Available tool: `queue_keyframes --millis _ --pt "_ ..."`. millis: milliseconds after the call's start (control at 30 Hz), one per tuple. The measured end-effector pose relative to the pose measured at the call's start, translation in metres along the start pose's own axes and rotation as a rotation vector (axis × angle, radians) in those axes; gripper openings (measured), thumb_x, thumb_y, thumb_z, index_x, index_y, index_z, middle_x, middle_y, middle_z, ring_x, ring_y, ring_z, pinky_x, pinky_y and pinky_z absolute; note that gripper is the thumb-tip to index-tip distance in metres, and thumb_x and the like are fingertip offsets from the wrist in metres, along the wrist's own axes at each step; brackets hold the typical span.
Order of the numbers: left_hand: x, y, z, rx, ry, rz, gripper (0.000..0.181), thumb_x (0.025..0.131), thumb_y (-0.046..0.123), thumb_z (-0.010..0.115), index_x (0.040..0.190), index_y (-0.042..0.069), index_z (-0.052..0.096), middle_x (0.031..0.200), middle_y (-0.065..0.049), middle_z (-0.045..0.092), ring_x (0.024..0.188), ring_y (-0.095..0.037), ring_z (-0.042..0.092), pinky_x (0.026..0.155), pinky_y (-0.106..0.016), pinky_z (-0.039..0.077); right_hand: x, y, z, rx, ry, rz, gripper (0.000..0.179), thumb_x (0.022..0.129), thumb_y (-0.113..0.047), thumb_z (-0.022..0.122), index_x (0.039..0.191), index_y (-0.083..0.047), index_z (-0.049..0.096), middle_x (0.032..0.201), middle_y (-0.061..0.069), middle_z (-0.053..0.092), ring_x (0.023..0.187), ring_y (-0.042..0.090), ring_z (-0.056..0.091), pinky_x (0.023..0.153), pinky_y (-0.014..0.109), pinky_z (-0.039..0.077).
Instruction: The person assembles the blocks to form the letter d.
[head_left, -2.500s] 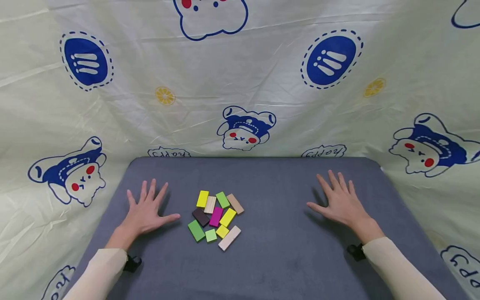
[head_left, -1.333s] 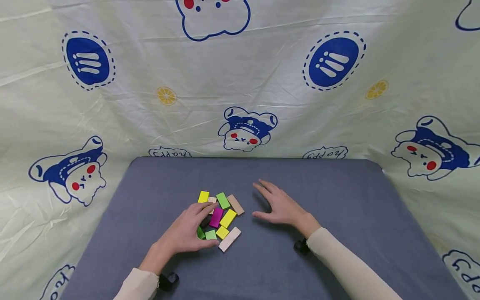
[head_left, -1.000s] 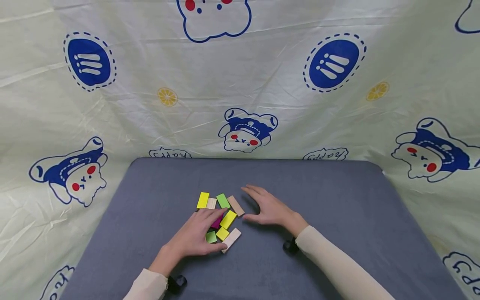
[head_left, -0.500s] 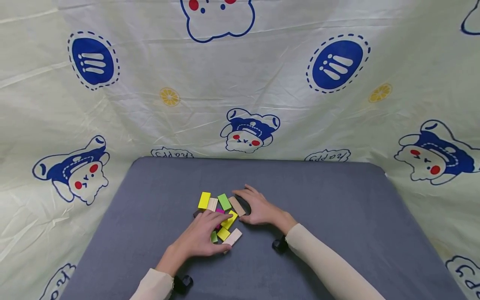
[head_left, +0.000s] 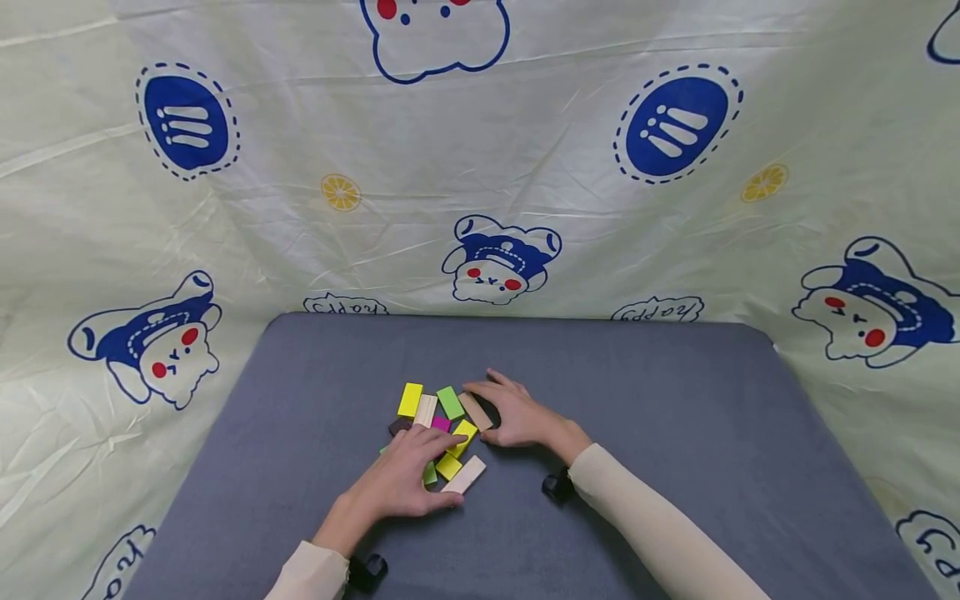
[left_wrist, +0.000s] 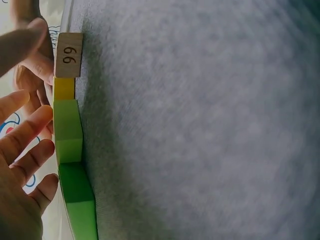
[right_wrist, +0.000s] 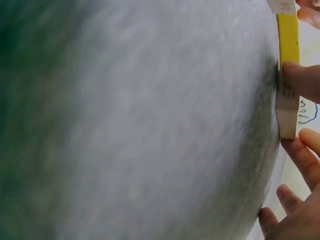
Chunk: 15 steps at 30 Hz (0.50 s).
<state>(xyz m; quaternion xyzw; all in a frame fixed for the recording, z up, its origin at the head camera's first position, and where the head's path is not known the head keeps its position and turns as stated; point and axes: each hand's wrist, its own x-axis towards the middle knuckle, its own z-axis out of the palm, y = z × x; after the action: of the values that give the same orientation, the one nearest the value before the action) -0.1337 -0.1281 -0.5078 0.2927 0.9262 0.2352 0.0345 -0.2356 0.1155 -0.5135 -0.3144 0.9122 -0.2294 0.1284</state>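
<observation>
Several coloured wooden blocks lie flat in a cluster on the grey table. My left hand is spread over the cluster's near left part, its fingertips by a yellow block and its thumb by a pale wood block. It hides part of a green block and a dark brown one. At the cluster's right edge my right hand pinches a tan wood block lengthwise; in the right wrist view its thumb and a finger meet opposite ends of this wood block.
At the cluster's far side lie a yellow block, a light wood block and a green block. A magenta block shows between them and my left hand. A printed cloth hangs behind the table.
From wide apart, both hands have come in to the blocks. My left hand has moved right over the cluster; my right hand has moved left and taken hold of the tan wood block.
</observation>
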Motion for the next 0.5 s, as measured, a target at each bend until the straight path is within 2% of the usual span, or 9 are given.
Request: queue_keyframes --millis 267,500 --pt "0.003 0.001 0.006 0.02 0.012 0.047 0.074 0.081 0.052 0.083 0.146 0.026 0.058 0.135 0.005 0.062 0.117 -0.014 0.053 0.094 -0.04 0.043 -0.011 0.013 -0.006 0.007 0.006 0.031 0.075 0.085 -0.037 0.078 0.152 -0.018 0.05 0.157 0.006 0.049 0.156 0.037 0.023 0.12 0.069 0.02" --pt "0.011 0.004 0.012 0.017 -0.02 0.066 0.071 0.081 0.057 0.081 0.143 0.027 0.061 0.14 0.003 0.059 0.133 -0.022 0.046 0.108 -0.053 0.036 -0.027 0.025 -0.013 0.027 0.033 0.012 0.074 0.086 -0.032 0.078 0.152 -0.013 0.05 0.156 0.01 0.05 0.155 0.04 0.024 0.119 0.069 0.024"
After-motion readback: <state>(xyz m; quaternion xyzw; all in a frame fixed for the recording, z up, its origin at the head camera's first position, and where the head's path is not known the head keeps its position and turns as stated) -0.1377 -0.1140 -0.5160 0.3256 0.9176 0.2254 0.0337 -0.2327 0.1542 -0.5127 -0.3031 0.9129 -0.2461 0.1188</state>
